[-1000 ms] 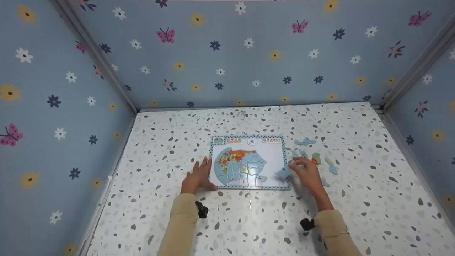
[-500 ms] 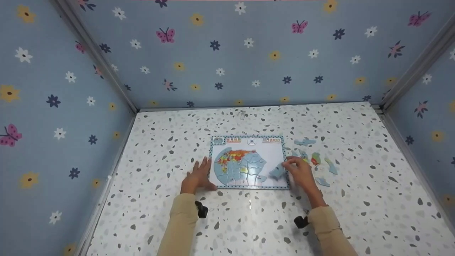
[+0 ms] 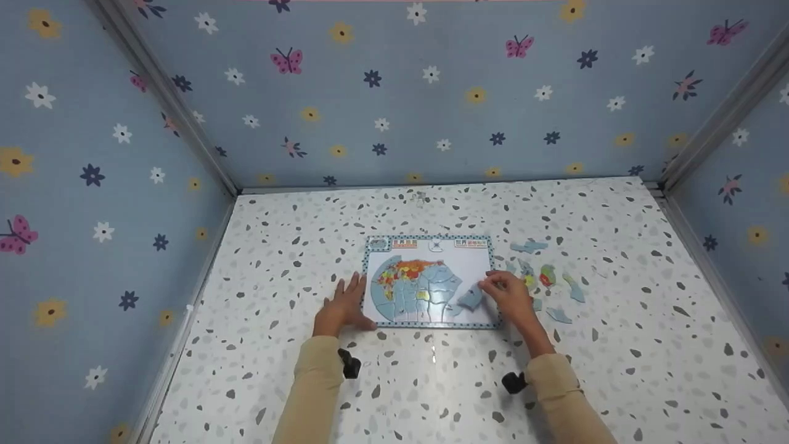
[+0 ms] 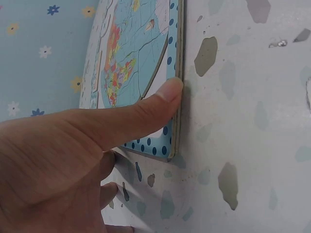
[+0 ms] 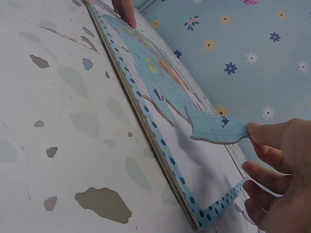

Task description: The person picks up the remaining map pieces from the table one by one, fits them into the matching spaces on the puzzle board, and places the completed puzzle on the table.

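A world-map puzzle board (image 3: 476,254) with a dotted blue border lies flat on the speckled table. Joined map pieces (image 3: 412,290) fill its left and middle part; its right part shows bare white. My right hand (image 3: 511,297) pinches a light blue puzzle piece (image 3: 470,297) by one end. In the right wrist view that piece (image 5: 218,127), printed with a small dark sea animal, hangs tilted above the board. My left hand (image 3: 341,308) rests at the board's left edge with fingers spread. Its thumb (image 4: 146,114) lies across the near left corner in the left wrist view.
Several loose pieces lie right of the board, among them a blue piece (image 3: 529,246) at the back, a green and red piece (image 3: 547,275), a curved piece (image 3: 574,288) and a blue piece (image 3: 559,315). A flowered wall (image 3: 431,111) bounds the table's back.
My right hand has moved left, bringing the blue piece from the board's right edge inward toward the joined pieces. The left hand has stayed in place.
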Available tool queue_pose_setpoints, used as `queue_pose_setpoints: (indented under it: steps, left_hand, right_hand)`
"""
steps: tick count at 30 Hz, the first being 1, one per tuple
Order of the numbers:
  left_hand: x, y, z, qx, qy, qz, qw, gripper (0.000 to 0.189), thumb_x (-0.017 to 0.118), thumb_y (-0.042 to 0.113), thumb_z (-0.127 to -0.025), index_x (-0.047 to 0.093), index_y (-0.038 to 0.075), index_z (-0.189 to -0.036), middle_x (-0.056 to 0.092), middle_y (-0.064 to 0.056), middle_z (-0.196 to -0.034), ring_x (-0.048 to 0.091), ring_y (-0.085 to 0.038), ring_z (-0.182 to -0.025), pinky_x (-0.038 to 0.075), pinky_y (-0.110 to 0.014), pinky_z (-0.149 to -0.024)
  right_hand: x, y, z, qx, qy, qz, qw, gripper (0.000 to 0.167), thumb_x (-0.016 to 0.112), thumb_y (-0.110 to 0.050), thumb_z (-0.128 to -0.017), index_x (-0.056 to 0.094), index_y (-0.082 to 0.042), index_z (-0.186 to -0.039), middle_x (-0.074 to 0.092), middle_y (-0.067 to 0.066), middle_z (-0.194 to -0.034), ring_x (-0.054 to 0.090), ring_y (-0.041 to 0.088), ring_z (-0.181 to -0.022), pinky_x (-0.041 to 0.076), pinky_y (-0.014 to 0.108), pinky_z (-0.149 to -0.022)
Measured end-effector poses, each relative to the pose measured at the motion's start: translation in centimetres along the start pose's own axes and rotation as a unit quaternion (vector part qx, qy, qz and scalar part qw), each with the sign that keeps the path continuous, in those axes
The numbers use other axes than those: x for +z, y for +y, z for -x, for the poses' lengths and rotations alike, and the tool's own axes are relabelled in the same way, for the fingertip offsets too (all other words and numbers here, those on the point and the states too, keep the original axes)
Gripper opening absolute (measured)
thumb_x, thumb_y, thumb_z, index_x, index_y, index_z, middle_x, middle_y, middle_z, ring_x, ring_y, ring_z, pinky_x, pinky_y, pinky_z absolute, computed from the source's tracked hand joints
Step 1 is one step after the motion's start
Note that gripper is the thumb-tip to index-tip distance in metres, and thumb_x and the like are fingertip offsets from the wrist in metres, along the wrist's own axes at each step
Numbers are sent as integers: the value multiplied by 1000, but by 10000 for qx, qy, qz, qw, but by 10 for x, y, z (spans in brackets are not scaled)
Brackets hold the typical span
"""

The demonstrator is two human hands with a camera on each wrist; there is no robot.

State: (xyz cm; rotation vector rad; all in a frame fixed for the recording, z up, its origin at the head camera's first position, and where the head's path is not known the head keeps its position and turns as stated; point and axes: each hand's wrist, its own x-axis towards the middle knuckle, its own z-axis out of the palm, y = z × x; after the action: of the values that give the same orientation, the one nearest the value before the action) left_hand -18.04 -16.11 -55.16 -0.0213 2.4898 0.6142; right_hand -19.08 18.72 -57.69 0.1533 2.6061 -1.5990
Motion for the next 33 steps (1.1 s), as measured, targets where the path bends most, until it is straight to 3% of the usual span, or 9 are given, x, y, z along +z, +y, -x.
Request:
queue_pose_setpoints:
  steps: [8, 15, 23, 33]
  left_hand:
    - [-1, 1, 1, -53, -5, 8, 10000, 113, 83, 31, -73, 8, 16, -155, -3, -6, -163, -6, -35, -148, 4, -63, -116]
    - [-1, 0, 1, -88, 16, 11, 10000, 112, 83, 32, -73, 8, 17, -155, -2, -4, -163, -6, -34, -148, 4, -62, -116]
    - [-1, 1, 4, 54, 27, 9, 10000, 113, 83, 32, -74, 7, 15, -155, -3, -6, -163, -6, -35, -148, 4, -63, -116]
    - [-1, 1, 3, -12, 38, 17, 10000, 112, 82, 31, -74, 7, 16, -155, -4, -5, -163, -7, -34, -148, 3, -61, -116]
  right_hand:
    - [7, -5, -3, -44, -20, 21, 10000, 22, 67, -25, -90, 63, -4, -93, 58, 16, -130, 53, 32, -123, 42, 46, -105]
    - [14, -9, -5, 37, -111, 165, 9998, 19, 65, -24, -90, 62, -6, -94, 55, 14, -134, 46, 33, -130, 35, 48, -111]
    - [20, -6, -7, -193, 32, 266, 9995, 18, 66, -21, -91, 62, -3, -93, 57, 15, -131, 48, 33, -129, 34, 46, -112]
    - [28, -6, -13, -190, 168, 552, 9982, 15, 65, -18, -90, 65, -3, -89, 56, 16, -129, 45, 33, -130, 28, 47, -115]
